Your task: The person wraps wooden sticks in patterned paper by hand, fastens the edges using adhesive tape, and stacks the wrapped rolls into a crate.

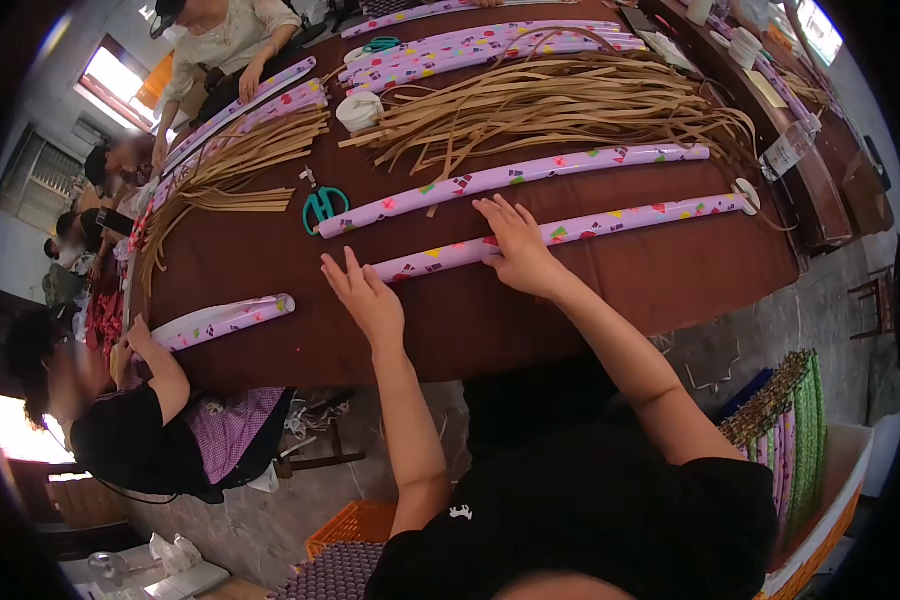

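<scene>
The left hand (372, 308) is raised over the brown-covered tabletop (660, 285) at the 8 o'clock end of a lilac printed roll (620, 220), its grip loose with the fingers apart; whether it touches the roll I cannot tell. The right hand (520, 250), at 2 o'clock from the left, lies across the same roll with its grip unclenched and fingers spread, resting on the wrap rather than clamped round it. The roll slants from the left hand toward 2 o'clock, and a white disc (746, 197) sits at its far end. Just beyond at 12 o'clock a second lilac roll (515, 176) lies nearly parallel and apart from the first, with teal-handled scissors (324, 210) beside its 8 o'clock end. Farther off at 12 o'clock spreads a bundle of tan strips (560, 105), a white tape roll (359, 111) near its 9 o'clock side and more lilac rolls (490, 50) stacked behind it. At 9 o'clock a co-worker's hand (142, 336) is at the near end of a shorter lilac tube (228, 320). At 2 o'clock, near the tabletop's edge, a clear plastic bottle (788, 150) leans at a tilt
</scene>
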Motion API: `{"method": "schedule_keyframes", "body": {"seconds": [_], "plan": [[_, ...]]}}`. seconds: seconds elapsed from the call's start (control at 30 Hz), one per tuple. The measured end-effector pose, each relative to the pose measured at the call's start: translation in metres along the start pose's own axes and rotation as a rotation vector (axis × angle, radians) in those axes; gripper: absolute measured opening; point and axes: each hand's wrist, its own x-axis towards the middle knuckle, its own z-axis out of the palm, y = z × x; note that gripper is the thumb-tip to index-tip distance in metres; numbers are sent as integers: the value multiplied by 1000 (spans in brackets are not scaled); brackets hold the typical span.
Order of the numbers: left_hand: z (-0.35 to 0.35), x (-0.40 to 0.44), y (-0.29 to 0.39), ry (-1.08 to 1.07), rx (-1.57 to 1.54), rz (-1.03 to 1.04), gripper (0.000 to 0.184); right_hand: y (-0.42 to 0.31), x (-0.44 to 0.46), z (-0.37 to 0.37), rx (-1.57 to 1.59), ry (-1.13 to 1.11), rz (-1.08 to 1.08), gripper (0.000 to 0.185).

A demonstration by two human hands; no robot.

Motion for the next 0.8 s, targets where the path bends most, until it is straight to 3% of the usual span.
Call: {"method": "schedule_keyframes", "body": {"seconds": [0.07,0.23,0.3,0.4,0.5,0.6,0.7,0.8], "plan": [[-12,1,1,158,-453,-275,45,7,0,-6,33,-45,-28,75],[-17,5,-7,313,-670,-467,43,-2,-2,-12,39,-75,-54,71],[-18,7,-14,307,-1081,-549,45,-9,-6,-6,-27,-84,-67,70],[-26,7,0,327,-1095,-575,45,-20,-14,4,-484,117,-202,74],[-22,7,1,372,-1075,-577,44,-34,-14,14,-413,139,-162,75],[-22,6,1,353,-1051,-578,43,-56,-3,37,-346,100,-255,79],[-20,7,-3,314,-806,-520,47,-80,10,73,-291,58,-371,82],[-26,10,-9,134,-909,-535,48,-95,17,106,-463,40,-466,84]]}}
